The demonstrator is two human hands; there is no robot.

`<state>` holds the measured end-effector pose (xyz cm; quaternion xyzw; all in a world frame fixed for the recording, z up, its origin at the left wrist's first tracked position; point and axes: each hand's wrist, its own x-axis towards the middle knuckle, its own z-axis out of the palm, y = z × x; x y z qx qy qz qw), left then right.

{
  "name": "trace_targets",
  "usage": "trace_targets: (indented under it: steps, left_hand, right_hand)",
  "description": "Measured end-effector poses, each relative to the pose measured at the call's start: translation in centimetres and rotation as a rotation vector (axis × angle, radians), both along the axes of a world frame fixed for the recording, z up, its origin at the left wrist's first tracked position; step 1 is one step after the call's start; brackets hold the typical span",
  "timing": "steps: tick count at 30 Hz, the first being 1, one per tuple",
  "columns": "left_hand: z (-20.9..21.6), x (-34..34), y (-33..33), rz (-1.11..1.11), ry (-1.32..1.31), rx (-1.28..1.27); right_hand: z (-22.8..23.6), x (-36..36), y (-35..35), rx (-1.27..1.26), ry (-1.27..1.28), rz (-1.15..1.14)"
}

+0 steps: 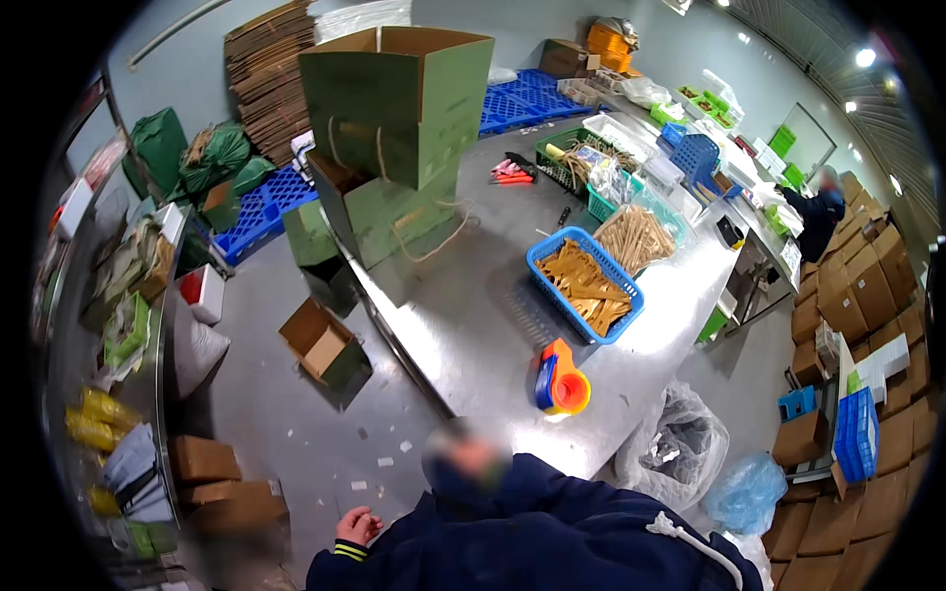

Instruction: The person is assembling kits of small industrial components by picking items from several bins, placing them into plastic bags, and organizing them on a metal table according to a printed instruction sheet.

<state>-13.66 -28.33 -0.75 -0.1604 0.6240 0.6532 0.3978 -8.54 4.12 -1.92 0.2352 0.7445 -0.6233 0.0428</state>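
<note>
My left hand (pixel 359 525) hangs low beside my body, past the table's left edge and above the grey floor. Its fingers are loosely bent and a little apart, with nothing visible in them. My right hand is out of sight. On the metal table (pixel 473 345) nearest me lies a red, yellow and blue tape dispenser (pixel 564 379). Behind it, a blue basket (pixel 631 330) holds many flat golden-brown strips (pixel 581 286). Tall open green cartons with cord handles, a front one (pixel 404 217) and a larger one (pixel 448 118), stand at the table's far left.
An open small box (pixel 323 345) sits on the floor at left, near shelving (pixel 158 394). Red-handled tools (pixel 512 170), baskets and wooden sticks (pixel 636 239) occupy the table's far side. A clear plastic bag (pixel 675 443) is at right. Another person (pixel 820 217) works far right, beside stacked cartons (pixel 857 286).
</note>
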Motion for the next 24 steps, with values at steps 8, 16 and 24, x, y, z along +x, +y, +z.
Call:
trace_targets:
  steps: [8,16,24]
  left_hand:
    - [-0.4,-15.6,5.6,-0.246,0.319,0.026]
    - [6.6,-35.9,18.6,-0.172,0.809,-0.08]
    - [20.3,-46.8,29.3,-0.119,1.295,0.177]
  right_hand:
    - [2.9,-13.2,5.8,-0.258,-0.144,-0.125]
    - [7.5,-20.0,10.7,-0.263,0.252,-0.193]
    - [16.5,-25.0,16.7,-0.163,0.27,-0.541]
